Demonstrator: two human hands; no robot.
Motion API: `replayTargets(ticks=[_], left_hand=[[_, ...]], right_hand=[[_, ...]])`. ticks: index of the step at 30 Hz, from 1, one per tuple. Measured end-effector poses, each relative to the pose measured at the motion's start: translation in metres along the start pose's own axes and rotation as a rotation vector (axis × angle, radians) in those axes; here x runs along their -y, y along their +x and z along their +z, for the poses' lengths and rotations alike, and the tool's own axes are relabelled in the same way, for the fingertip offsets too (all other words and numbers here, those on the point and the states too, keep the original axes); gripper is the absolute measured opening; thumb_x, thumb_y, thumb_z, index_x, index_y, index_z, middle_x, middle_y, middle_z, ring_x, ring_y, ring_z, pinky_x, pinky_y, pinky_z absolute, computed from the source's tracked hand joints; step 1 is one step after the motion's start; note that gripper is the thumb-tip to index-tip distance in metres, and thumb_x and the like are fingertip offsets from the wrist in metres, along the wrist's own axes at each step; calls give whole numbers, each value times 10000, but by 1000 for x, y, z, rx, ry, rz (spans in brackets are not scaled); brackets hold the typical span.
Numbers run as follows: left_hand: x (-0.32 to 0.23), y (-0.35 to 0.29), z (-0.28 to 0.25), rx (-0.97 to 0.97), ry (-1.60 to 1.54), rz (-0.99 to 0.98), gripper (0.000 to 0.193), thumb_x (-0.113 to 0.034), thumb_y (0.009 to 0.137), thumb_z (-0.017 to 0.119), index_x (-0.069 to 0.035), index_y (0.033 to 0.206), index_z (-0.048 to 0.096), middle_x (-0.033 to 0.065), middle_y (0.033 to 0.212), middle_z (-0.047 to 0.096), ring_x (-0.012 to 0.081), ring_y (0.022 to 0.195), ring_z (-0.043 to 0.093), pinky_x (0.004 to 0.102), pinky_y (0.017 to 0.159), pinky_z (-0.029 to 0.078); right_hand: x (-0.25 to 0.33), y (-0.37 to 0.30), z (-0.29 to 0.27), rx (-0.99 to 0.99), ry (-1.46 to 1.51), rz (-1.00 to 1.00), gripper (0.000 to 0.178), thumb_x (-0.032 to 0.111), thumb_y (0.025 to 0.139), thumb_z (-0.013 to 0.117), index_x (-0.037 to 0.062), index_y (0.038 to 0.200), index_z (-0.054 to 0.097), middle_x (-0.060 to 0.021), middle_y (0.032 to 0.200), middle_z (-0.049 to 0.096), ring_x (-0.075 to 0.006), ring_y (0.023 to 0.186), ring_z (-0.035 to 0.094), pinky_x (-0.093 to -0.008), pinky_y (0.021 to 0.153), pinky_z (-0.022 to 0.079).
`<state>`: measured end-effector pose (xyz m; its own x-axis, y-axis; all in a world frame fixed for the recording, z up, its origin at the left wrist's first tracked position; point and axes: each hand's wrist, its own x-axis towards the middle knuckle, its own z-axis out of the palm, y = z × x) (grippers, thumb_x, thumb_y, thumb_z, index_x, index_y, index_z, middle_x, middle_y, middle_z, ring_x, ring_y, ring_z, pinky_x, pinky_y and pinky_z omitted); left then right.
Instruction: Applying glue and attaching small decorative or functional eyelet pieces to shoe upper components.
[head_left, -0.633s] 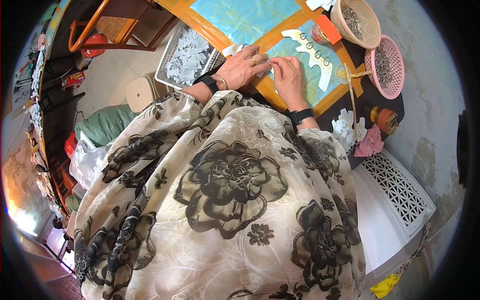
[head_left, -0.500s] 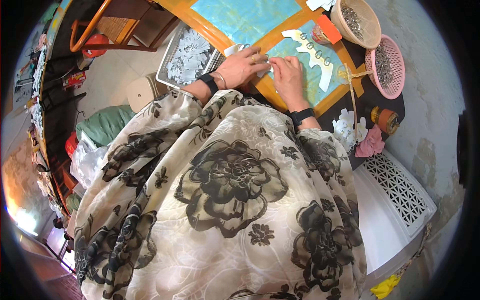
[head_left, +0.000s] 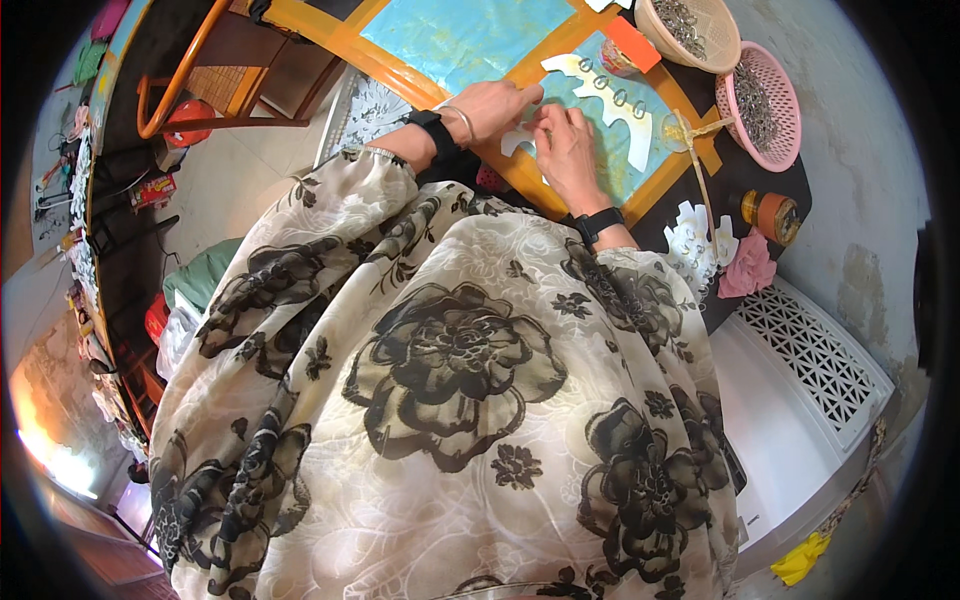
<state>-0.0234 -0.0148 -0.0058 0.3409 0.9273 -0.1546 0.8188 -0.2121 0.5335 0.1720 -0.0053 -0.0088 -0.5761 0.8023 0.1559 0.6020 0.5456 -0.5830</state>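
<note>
A white scalloped cut-out strip (head_left: 615,105) with several small metal rings along it lies on a light blue sheet (head_left: 590,150) over an orange board. My left hand (head_left: 495,105) presses down on the strip's near end, fingers flat. Right beside it my right hand (head_left: 560,140) pinches the same end of the strip with fingertips together. Both wrists carry black bands, and the left one also has a bangle. My flowered dress fills the lower picture.
A beige basket (head_left: 690,28) and a pink basket (head_left: 765,100) hold small metal pieces at the far right. More white cut-outs (head_left: 700,240), pink cloth (head_left: 748,270) and a tape roll (head_left: 770,212) lie nearby. White lattice panel (head_left: 815,350) at right, orange chair frame (head_left: 190,80) at left.
Both hands stay on the near end of the white strip; the right hand's fingers have shifted slightly along it. The view has tilted a little.
</note>
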Motion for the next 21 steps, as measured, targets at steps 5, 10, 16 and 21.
replayTargets(ticks=[5,10,16,21], left_hand=[[10,14,-9,93,-104,-4,543,-41,764,709,-104,1257,493,90,831,726,348,803,703,448,701,544],[22,2,1,-21,-363,1,634,-46,758,756,-102,1321,470,102,875,742,309,823,724,394,732,560],[9,-12,2,-172,-407,-93,571,-59,772,777,-86,1278,514,99,931,711,267,858,716,358,778,574],[19,-13,13,-192,-443,5,428,-54,758,772,-58,1153,609,117,959,677,259,879,696,351,794,571]], right_hand=[[9,-2,-4,6,-25,-59,136,111,838,701,95,968,664,-3,881,693,-243,944,585,-417,843,429],[19,1,2,-11,-106,-87,114,173,803,756,117,902,761,-3,810,671,-233,946,566,-391,873,388],[28,16,3,106,-303,-29,66,167,805,721,115,794,759,-37,826,689,-245,963,557,-425,835,368],[34,25,10,161,-386,4,65,163,797,710,114,773,746,-40,833,690,-236,964,561,-426,836,360]])
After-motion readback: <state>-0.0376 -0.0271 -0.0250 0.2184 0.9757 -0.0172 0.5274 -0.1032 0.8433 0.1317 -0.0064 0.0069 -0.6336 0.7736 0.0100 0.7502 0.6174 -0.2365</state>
